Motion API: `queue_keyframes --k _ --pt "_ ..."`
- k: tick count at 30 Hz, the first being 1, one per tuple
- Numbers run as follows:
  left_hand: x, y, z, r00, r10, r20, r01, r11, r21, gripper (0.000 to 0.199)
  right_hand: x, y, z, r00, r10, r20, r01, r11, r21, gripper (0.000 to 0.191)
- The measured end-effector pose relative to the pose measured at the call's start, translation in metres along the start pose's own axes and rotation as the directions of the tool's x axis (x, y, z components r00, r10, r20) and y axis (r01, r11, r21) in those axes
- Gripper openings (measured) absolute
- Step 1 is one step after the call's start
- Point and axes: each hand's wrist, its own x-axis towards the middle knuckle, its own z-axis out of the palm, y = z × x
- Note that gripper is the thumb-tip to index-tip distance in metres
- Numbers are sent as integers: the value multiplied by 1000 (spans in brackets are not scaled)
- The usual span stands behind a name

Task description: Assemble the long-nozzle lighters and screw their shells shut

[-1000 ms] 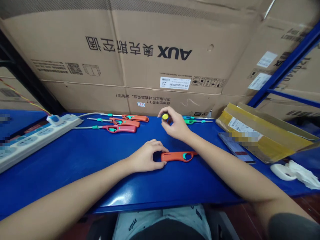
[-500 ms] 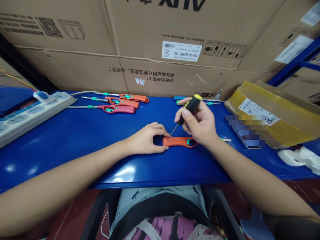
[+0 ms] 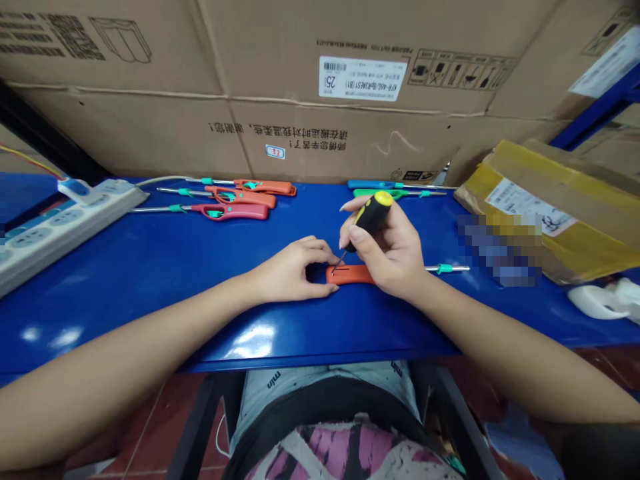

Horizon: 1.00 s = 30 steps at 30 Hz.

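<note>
An orange long-necked lighter [image 3: 354,274] lies flat on the blue table, its metal tube pointing right. My left hand [image 3: 293,272] pinches the handle's left end between thumb and fingers. In my right hand [image 3: 395,250] is a black and yellow screwdriver [image 3: 373,217], held tilted. Its tip meets the handle near the left end, by a dark slot. My right hand covers the lighter's trigger part.
Red and orange lighters [image 3: 235,211] lie at the back left, beside a white power strip [image 3: 75,217]. Blue and green lighters [image 3: 377,185] lie at the back. A taped carton [image 3: 575,207] stands right, behind a blurred-out item [image 3: 500,253]. A large cardboard box [image 3: 280,120] walls the back.
The screwdriver tip has shifted slightly left toward the end of the handle, and my right hand has moved left with it. My left hand keeps its hold. The camera view has shifted a little.
</note>
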Motion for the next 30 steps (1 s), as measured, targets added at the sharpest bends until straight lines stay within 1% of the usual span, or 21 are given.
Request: queue_keyframes --k 2,7,11,15,18,22,30 --pt "0 0 0 1000 9 4 -9 1000 5 35 1 2 1 1000 -21 -4 21 1000 13 26" --pt "0 -1 0 1000 13 13 -13 1000 13 36 2 3 0 1000 -15 -14 16 1000 17 28" --pt "0 0 0 1000 26 -6 -26 1000 12 33 3 2 -1 1000 23 -9 -23 999 24 29" --pt "0 1 -1 999 33 -11 -33 999 3 31 4 1 1 998 70 -7 -69 995 69 31" --pt "1 1 -2 1000 28 4 -28 1000 0 33 6 1 2 997 70 -33 -66 993 102 33" --pt "1 -1 -1 1000 22 14 -22 1000 -11 35 7 0 1 996 51 -76 -44 995 84 34" --pt "1 1 -2 999 33 -4 -33 999 4 32 4 2 0 998 56 -21 -54 997 61 33"
